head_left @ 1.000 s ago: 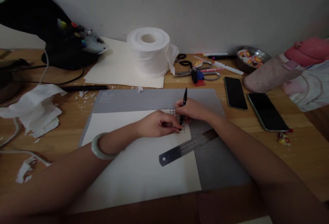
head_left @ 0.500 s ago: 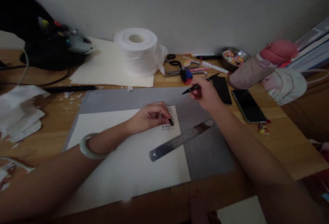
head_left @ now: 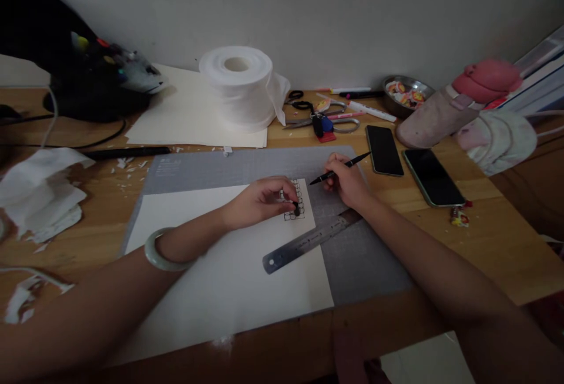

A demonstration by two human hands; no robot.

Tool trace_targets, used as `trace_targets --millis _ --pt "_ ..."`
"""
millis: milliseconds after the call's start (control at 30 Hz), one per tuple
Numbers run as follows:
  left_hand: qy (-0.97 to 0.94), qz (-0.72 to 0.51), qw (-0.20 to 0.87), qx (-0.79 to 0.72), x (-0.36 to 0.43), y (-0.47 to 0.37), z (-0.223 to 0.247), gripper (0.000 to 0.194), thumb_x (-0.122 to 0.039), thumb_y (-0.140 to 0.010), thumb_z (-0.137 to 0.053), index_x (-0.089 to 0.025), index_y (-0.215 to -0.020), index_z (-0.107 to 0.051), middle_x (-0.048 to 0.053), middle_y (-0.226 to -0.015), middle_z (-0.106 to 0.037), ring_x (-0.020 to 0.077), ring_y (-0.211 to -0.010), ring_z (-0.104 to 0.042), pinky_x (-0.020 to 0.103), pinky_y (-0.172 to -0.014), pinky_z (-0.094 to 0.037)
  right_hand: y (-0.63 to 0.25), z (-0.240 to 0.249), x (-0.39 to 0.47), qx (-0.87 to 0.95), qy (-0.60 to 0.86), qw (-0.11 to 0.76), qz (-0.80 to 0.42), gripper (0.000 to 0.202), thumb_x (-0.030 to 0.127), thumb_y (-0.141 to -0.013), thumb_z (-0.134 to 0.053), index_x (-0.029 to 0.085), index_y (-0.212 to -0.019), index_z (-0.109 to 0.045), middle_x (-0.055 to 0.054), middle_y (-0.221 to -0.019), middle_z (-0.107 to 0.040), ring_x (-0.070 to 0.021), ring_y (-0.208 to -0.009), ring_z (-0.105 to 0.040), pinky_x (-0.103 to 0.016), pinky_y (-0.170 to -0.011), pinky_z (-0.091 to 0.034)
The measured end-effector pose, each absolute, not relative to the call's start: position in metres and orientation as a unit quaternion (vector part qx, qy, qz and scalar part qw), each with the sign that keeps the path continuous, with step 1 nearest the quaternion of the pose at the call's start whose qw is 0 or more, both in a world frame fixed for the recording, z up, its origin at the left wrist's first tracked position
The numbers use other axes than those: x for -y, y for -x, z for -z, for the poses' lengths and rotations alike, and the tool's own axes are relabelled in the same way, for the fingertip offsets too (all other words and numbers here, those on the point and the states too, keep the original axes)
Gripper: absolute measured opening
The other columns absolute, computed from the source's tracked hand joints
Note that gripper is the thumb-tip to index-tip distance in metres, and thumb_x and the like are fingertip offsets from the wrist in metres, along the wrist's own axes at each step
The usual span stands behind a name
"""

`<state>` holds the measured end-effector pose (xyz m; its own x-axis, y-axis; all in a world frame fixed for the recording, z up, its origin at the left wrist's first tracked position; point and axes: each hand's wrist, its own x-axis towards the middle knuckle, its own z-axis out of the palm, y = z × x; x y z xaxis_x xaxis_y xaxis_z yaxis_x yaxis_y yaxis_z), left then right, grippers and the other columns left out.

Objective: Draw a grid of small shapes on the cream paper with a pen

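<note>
My left hand [head_left: 259, 201], with a pale bangle [head_left: 161, 253] on its wrist, pinches a small dark round piece [head_left: 296, 209] over a grid of drawn circles [head_left: 301, 199]. This drawing is near the upper right corner of a white sheet of paper [head_left: 211, 290]. In my right hand [head_left: 346, 179] is a black pen [head_left: 339, 169], its tip pointing left toward the drawing but apart from the paper. A metal ruler [head_left: 304, 244] lies slanted across the sheet's right edge, its far end close to my right wrist. Under the paper is a grey cutting mat [head_left: 365, 266].
A tissue roll [head_left: 235, 93] stands on cream sheets [head_left: 171, 114] at the back. Scissors with keys [head_left: 324, 123], two phones [head_left: 384, 149], a bottle [head_left: 458, 102] and a metal bowl of sweets [head_left: 408, 95] are at the right. Crumpled tissue [head_left: 39, 190] and paper scraps are at the left.
My right hand has come down and nearer to the drawing with the pen, uncovering the darker phone. My left hand still pinches the small dark piece. The view has shifted slightly.
</note>
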<state>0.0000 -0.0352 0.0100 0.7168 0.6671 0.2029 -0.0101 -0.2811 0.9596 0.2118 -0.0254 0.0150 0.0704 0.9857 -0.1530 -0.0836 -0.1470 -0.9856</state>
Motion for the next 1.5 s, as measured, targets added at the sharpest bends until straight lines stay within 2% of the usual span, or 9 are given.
trace_targets --millis 200,600,1133,1500 --pt "-0.772 -0.302 0.524 -0.196 0.0345 -0.0004 -0.0094 0.009 -0.023 -0.084 -0.060 -0.014 -0.084 -0.060 0.004 -0.085 -0.060 0.0121 -0.080 -0.057 0.025 -0.074 -0.046 -0.2137 -0.0127 0.0267 0.431 0.549 0.468 -0.543 0.018 0.024 -0.063 -0.054 0.021 -0.053 -0.040 0.008 -0.042 -0.039 -0.0060 -0.036 -0.039 -0.019 -0.037 -0.032" --pt "-0.800 -0.275 0.490 -0.208 0.0358 -0.0002 -0.0151 0.010 -0.023 -0.084 -0.060 -0.013 -0.084 -0.060 0.005 -0.084 -0.061 0.0131 -0.080 -0.058 0.025 -0.075 -0.046 -0.2131 -0.0141 0.0270 0.434 0.542 0.466 -0.548 0.020 0.025 -0.065 -0.056 0.021 -0.054 -0.040 0.008 -0.044 -0.042 -0.0061 -0.036 -0.041 -0.019 -0.036 -0.031" --pt "-0.803 -0.275 0.486 -0.209 0.0357 -0.0009 -0.0148 0.009 -0.024 -0.084 -0.061 -0.015 -0.084 -0.061 0.004 -0.084 -0.062 0.0129 -0.080 -0.058 0.025 -0.074 -0.046 -0.2137 -0.0139 0.0264 0.451 0.539 0.457 -0.546 0.020 0.026 -0.067 -0.056 0.021 -0.053 -0.042 0.009 -0.041 -0.038 -0.0064 -0.035 -0.041 -0.020 -0.037 -0.029" --pt "-0.812 -0.284 0.469 -0.199 0.0358 -0.0012 -0.0125 0.008 -0.022 -0.084 -0.061 -0.015 -0.082 -0.061 0.004 -0.084 -0.062 0.0124 -0.079 -0.058 0.024 -0.074 -0.046 -0.2139 -0.0129 0.0267 0.455 0.544 0.454 -0.539 0.018 0.024 -0.067 -0.055 0.021 -0.054 -0.042 0.008 -0.043 -0.041 -0.0068 -0.037 -0.042 -0.020 -0.037 -0.032"
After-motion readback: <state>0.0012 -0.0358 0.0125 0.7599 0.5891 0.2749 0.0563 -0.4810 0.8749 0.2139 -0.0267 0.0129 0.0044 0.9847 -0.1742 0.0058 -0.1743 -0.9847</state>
